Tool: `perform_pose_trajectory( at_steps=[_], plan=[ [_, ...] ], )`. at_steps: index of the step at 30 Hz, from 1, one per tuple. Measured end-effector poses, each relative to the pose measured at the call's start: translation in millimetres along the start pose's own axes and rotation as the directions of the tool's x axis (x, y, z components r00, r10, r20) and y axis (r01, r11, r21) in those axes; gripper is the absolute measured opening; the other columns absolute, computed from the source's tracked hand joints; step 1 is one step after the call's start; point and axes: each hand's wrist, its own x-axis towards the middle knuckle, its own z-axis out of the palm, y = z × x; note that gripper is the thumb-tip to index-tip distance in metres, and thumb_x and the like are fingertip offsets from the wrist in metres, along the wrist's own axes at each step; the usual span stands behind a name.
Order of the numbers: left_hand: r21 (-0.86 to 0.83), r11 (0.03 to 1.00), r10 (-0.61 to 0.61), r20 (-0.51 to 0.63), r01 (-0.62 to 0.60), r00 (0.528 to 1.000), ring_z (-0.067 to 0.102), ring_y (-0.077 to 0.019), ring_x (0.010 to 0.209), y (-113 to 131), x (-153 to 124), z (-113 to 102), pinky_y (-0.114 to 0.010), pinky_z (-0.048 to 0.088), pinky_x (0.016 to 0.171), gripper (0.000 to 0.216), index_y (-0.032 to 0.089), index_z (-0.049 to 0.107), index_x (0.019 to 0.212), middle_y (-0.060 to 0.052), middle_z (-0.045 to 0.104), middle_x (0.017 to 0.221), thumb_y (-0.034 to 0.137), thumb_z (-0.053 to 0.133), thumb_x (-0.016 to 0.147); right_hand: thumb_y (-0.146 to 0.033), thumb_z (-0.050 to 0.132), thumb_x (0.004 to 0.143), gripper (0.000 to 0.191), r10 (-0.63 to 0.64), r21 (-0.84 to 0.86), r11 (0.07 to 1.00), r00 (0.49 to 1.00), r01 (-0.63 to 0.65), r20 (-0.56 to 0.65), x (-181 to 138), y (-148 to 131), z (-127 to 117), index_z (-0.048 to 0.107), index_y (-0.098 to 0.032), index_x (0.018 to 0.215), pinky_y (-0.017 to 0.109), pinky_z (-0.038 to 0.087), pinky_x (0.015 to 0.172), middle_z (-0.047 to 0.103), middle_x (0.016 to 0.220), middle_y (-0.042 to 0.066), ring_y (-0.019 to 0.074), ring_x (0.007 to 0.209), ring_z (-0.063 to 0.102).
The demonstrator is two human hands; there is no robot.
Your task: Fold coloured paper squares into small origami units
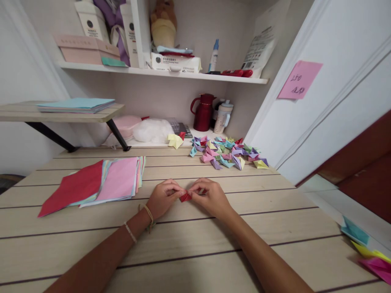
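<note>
Between my two hands is a small piece of folded red paper [185,197], held just above or on the slatted table [171,252]. My left hand [165,197] pinches its left side with thumb and fingers. On the other side, my right hand [210,196] grips it the same way, fingers curled. Part of the paper is hidden behind the fingertips. Beyond my hands, a heap of small folded paper pieces [226,162] in several colours lies at the back right. Stacked coloured paper sheets [117,179] with a red sheet [76,185] lie to the left.
A yellow folded piece [175,141] rests near the back edge. A small raised shelf [18,112] on black legs stands at the left. Behind the table are a red jug [203,113] and a pale cup [224,118]. More folded paper [356,232] lies at the right edge.
</note>
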Motion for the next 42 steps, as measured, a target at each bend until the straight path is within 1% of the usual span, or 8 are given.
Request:
perform_pose_trajectory(
  at_steps=[8,13,16,20,25,32,37,42],
  plan=[
    [-0.062,0.998,-0.018,-0.046,0.015,0.999,0.053,-0.0141,0.068,5,-1,2,-0.024,0.045,0.060,0.016,0.017,0.066,0.065,-0.004,0.057,0.070,0.029,0.059,0.073,-0.020,0.065,0.065,0.004,-0.032,-0.109,0.994,0.999,0.030,-0.016,-2,-5,0,0.068,-0.023,0.066,0.026,0.045,0.067,0.063,0.079,0.001,0.0149,0.068,0.058],
    [-0.270,0.946,-0.200,-0.055,0.178,0.978,0.052,-0.0104,0.056,7,0,0,-0.021,0.043,0.052,0.018,0.014,0.063,0.066,-0.001,0.058,0.064,0.031,0.060,0.072,-0.014,0.061,0.067,0.010,0.018,0.093,0.995,0.999,-0.021,0.036,-4,-4,11,0.067,-0.021,0.069,0.023,0.045,0.062,0.061,0.080,0.002,0.0146,0.073,0.058],
    [-0.413,0.879,-0.289,-0.066,0.237,0.955,0.054,-0.0098,0.059,7,2,-3,-0.021,0.045,0.057,0.016,0.013,0.063,0.069,-0.001,0.061,0.065,0.029,0.063,0.070,-0.015,0.060,0.068,0.008,0.065,0.189,0.980,0.998,-0.065,0.008,-2,-2,15,0.067,-0.020,0.069,0.023,0.045,0.059,0.060,0.081,0.003,0.0150,0.075,0.057],
    [-0.522,0.813,-0.320,-0.028,0.259,0.947,0.060,-0.0133,0.071,7,3,-6,-0.026,0.048,0.067,0.027,0.015,0.062,0.094,-0.005,0.066,0.082,0.028,0.064,0.070,-0.016,0.060,0.069,0.008,0.110,0.247,0.965,0.991,-0.088,-0.076,1,6,13,0.066,-0.020,0.070,0.023,0.045,0.060,0.059,0.080,0.004,0.0153,0.076,0.056],
    [-0.498,0.806,-0.302,0.117,0.318,0.946,0.062,-0.0152,0.075,2,3,-3,-0.027,0.048,0.070,0.032,0.013,0.062,0.095,-0.008,0.068,0.088,0.023,0.069,0.065,-0.017,0.060,0.068,0.006,0.085,0.225,0.972,0.993,-0.065,-0.082,4,10,4,0.066,-0.019,0.070,0.023,0.045,0.061,0.057,0.082,0.004,0.0151,0.077,0.056],
    [-0.409,0.855,-0.285,0.144,0.319,0.948,0.061,-0.0133,0.066,5,1,0,-0.024,0.048,0.062,0.019,0.012,0.064,0.078,-0.004,0.067,0.072,0.026,0.067,0.066,-0.021,0.059,0.072,0.008,0.031,0.178,0.984,0.999,-0.034,0.017,1,1,3,0.066,-0.019,0.075,0.024,0.045,0.063,0.061,0.083,0.004,0.0150,0.077,0.058],
    [-0.436,0.842,-0.318,0.071,0.316,0.945,0.062,-0.0138,0.064,8,2,-2,-0.025,0.049,0.063,0.019,0.012,0.064,0.075,-0.004,0.069,0.071,0.027,0.068,0.065,-0.034,0.063,0.071,0.041,0.191,0.344,0.917,0.980,-0.200,0.061,-1,2,13,0.055,-0.018,0.107,0.025,0.047,0.061,0.066,0.081,0.003,0.0146,0.069,0.060],
    [-0.475,0.815,-0.341,0.072,0.332,0.937,0.064,-0.0145,0.069,7,2,-2,-0.026,0.050,0.069,0.019,0.013,0.064,0.078,-0.005,0.070,0.075,0.028,0.067,0.067,-0.035,0.059,0.074,0.022,0.203,0.287,0.933,0.976,-0.218,0.081,-4,8,23,0.066,-0.015,0.082,0.021,0.044,0.051,0.066,0.064,0.002,0.0130,0.056,0.058]
  ],
)
